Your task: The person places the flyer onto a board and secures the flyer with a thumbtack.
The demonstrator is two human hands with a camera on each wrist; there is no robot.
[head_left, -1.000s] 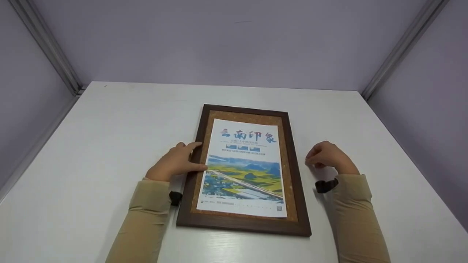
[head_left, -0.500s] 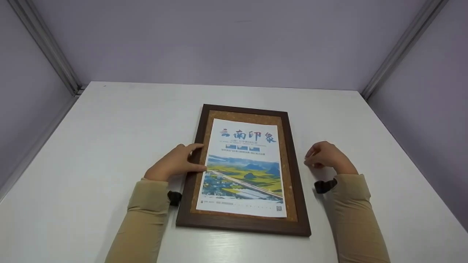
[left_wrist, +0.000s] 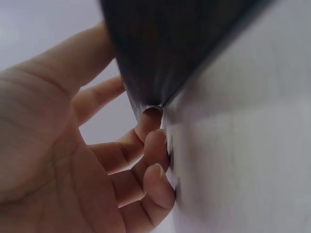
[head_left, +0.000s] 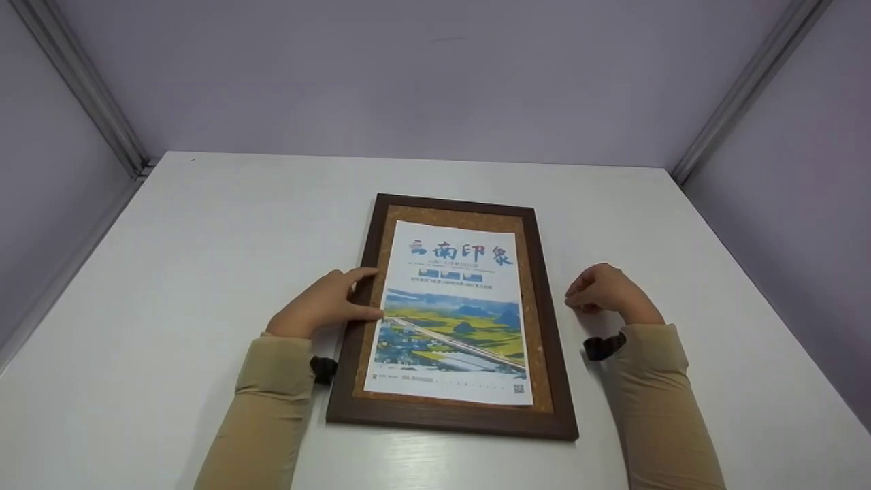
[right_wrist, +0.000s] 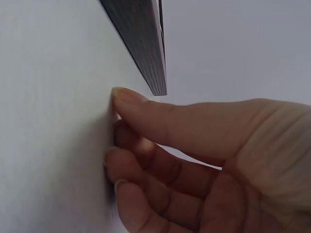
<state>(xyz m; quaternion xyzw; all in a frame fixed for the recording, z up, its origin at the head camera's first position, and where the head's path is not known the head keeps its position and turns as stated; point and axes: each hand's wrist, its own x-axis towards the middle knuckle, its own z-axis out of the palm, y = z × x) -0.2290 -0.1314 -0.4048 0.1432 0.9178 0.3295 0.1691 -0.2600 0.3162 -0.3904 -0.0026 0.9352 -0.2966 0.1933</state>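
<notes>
A framed corkboard [head_left: 541, 327] with a dark brown wooden border lies on the white table. On its cork sits a white printed poster [head_left: 449, 395] showing a landscape and large Chinese characters. At the left border is my left hand [head_left: 326, 303]. Its thumb reaches over the wood to the poster's left edge, and the index finger lies on the border. In the left wrist view, the other fingers [left_wrist: 156, 150] curl against the frame's outer side, by the tabletop. My right hand [head_left: 609, 291] rests on the table right of the corkboard, apart from it, fingers loosely curled and holding nothing.
The white tabletop [head_left: 238, 218] spreads around the corkboard. Pale lilac walls [head_left: 422, 88] rise behind and at both sides, joined by metal posts [head_left: 88, 88] at the corners. A dark device [head_left: 604, 348] sits at the right wrist.
</notes>
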